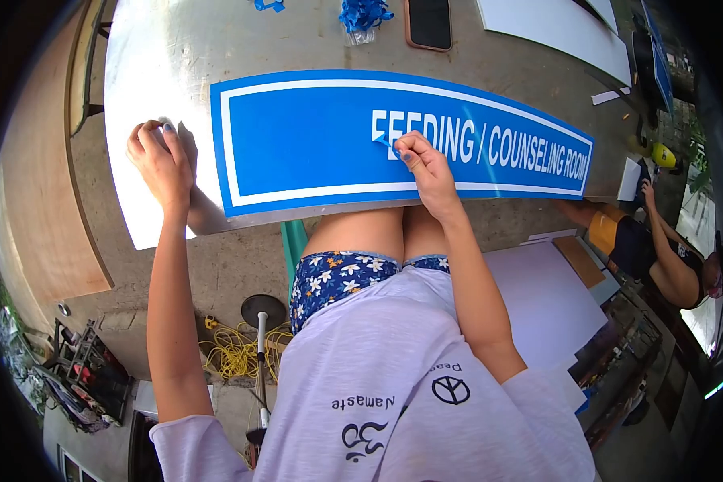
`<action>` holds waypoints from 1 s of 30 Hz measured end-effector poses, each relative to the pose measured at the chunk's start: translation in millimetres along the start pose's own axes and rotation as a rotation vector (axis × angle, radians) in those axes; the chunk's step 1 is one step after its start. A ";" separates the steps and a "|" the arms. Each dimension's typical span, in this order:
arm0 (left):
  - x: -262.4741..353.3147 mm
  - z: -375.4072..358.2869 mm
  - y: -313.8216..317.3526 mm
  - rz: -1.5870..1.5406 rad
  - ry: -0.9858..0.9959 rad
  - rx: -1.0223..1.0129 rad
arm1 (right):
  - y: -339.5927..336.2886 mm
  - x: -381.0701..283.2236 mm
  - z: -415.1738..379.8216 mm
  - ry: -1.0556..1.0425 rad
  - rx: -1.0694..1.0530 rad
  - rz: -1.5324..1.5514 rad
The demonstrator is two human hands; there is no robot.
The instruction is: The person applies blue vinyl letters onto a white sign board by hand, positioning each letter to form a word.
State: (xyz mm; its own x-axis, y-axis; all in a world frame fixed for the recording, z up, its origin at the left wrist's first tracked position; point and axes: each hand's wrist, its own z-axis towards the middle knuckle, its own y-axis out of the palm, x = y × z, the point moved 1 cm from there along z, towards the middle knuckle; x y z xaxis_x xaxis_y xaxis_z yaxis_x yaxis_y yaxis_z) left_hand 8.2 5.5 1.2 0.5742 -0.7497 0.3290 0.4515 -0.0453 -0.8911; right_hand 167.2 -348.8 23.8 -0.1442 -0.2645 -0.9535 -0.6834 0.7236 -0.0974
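Note:
A long blue sign (pixel 297 145) with a white border and the white words "FEEDING / COUNSELING ROOM" lies across a shiny metal sheet (pixel 149 72). Over the first letters, my right hand (pixel 427 170) is closed in a pinch on a small strip of blue film (pixel 384 143). To the left of the sign, my left hand (pixel 162 159) hovers at or on the metal sheet, fingers curled; whether anything is between its fingertips I cannot make out.
Beyond the sign are a heap of blue scraps (pixel 364 14), a blue curl (pixel 269 5), a phone (pixel 429 22) and white panels (pixel 554 36). A co-worker (pixel 659 249) is at the right. Yellow cord (pixel 237 352) lies on the floor at lower left.

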 end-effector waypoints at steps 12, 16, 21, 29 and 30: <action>-1.6 -0.5 4.5 -0.005 0.058 0.018 | 0.6 -9.6 8.8 0.015 0.061 0.123; -2.5 0.1 3.4 0.014 0.069 0.013 | 3.2 -21.8 10.1 -0.065 0.002 -0.195; -2.3 0.8 2.3 0.026 0.080 0.018 | 8.1 -15.2 21.9 -0.127 0.098 -0.296; -3.5 1.2 2.6 0.032 0.063 0.005 | 9.0 -12.4 31.3 -0.096 0.147 -0.297; -2.5 0.9 2.2 0.028 0.062 0.007 | 9.0 -12.1 31.4 -0.096 0.140 -0.297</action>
State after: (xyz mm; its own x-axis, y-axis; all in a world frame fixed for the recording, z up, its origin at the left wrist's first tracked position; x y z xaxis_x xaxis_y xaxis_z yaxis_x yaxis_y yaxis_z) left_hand 8.3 7.9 -1.4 0.5430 -0.7903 0.2838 0.4411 -0.0192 -0.8973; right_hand 185.2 -319.0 25.5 0.1194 -0.4203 -0.8995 -0.5795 0.7061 -0.4069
